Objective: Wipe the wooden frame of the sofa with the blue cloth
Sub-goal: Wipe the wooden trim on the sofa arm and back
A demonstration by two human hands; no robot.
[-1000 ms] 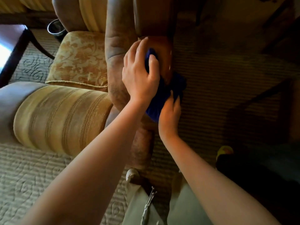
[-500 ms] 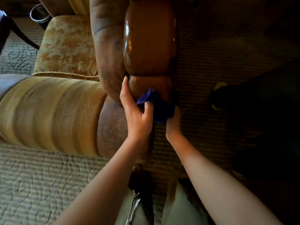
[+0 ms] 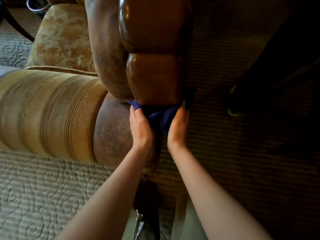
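The sofa's glossy wooden frame (image 3: 154, 78) runs down the middle of the view as two rounded brown sections, beside the worn brown armrest padding (image 3: 107, 49). The blue cloth (image 3: 160, 116) is stretched under the lower end of the wood. My left hand (image 3: 140, 125) grips its left side, with a corner of cloth sticking out above the fingers. My right hand (image 3: 178, 125) holds the right side, fingertips against the wood's lower right corner. Part of the cloth is hidden in shadow between the hands.
A striped gold bolster (image 3: 48, 111) lies at left, with a floral seat cushion (image 3: 62, 37) behind it. Patterned carpet (image 3: 43, 191) covers the floor. A dark table leg (image 3: 15, 23) stands top left. A dark shoe with a yellow edge (image 3: 232, 108) sits at right in shadow.
Both hands and the cloth have slid down the wooden frame from its upper part to its lower end. The view has moved closer to the wood.
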